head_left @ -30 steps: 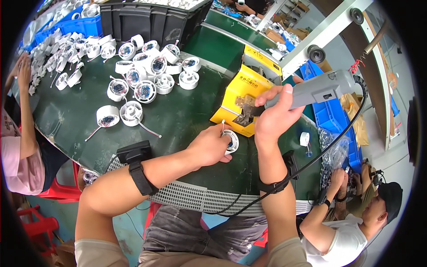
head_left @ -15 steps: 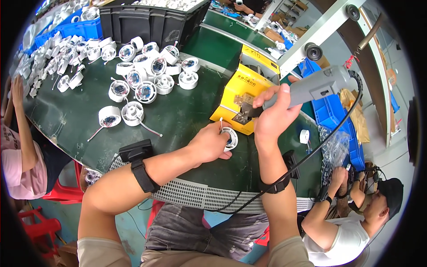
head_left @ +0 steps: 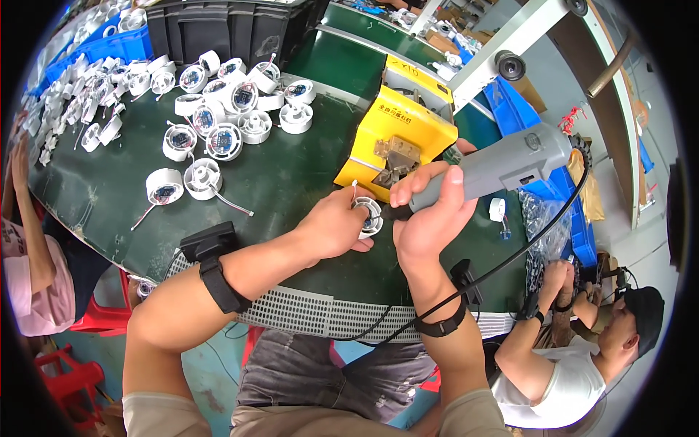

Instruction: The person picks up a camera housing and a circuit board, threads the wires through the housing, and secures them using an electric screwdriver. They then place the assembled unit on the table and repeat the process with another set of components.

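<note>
One black bin [head_left: 233, 38] stands in the head view well beyond the left hand [head_left: 331, 224] and to its left, most of its inside cut off by the picture's edge. Farther left of that hand, a blue tub [head_left: 137, 45] holds white ring-shaped parts [head_left: 131, 20]. Just beyond both hands sits a yellow box [head_left: 382, 124], with metal fittings [head_left: 397, 154] on its near face and an opening in its top. Past the right hand [head_left: 435, 211], on its far right side, are blue trays [head_left: 506, 102] whose contents I cannot make out; a clear plastic bag [head_left: 542, 218] lies near them.

The left hand is curled around a white round housing [head_left: 374, 226], which sits at its fingertips between the two hands. It is a shallow cup, open side up, with a dark bluish circuit board within its rim and a short pale lead sticking up at the far side. The right hand is wrapped around a grey powered screwdriver [head_left: 510, 159], tilted so that its black nose points left at the housing's rim; whether they touch is unclear. Similar housings [head_left: 222, 109] with boards and leads lie heaped beyond the left hand, to its left.
</note>
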The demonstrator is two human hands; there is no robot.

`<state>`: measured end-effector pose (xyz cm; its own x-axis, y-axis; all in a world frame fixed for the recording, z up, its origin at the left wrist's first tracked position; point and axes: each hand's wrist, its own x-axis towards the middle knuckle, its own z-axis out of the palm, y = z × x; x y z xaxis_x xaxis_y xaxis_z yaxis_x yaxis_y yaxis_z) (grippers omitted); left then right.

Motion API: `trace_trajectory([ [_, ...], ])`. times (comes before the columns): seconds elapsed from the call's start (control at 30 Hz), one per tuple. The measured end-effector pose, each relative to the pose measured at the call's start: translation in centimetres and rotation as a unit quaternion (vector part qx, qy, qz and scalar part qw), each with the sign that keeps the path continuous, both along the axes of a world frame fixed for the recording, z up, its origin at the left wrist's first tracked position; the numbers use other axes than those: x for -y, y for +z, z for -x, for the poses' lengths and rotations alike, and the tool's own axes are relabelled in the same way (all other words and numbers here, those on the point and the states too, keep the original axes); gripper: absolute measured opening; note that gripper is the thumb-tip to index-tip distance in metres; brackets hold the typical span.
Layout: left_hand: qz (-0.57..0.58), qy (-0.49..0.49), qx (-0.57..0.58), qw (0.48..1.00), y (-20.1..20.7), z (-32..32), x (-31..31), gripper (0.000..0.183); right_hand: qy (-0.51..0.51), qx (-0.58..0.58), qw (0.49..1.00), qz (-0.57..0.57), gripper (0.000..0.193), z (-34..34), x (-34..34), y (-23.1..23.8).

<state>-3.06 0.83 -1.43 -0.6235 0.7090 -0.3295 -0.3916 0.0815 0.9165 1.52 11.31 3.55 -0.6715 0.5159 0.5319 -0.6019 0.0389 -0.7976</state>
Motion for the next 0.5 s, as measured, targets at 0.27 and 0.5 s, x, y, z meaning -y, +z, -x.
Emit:
trace_trajectory([
  [0.27,-0.011,0.000,0.066,0.998,0.7,0.4,0.3,0.030,0.030,-0.040,0.999,-0.004,0.046,0.1,-0.1,-1.0],
  [0.5,-0.017,-0.007,0.084,0.996,1.4,0.5,0.6,0.029,0.053,-0.057,0.997,0.011,0.046,0.1,-0.2,-1.2],
])
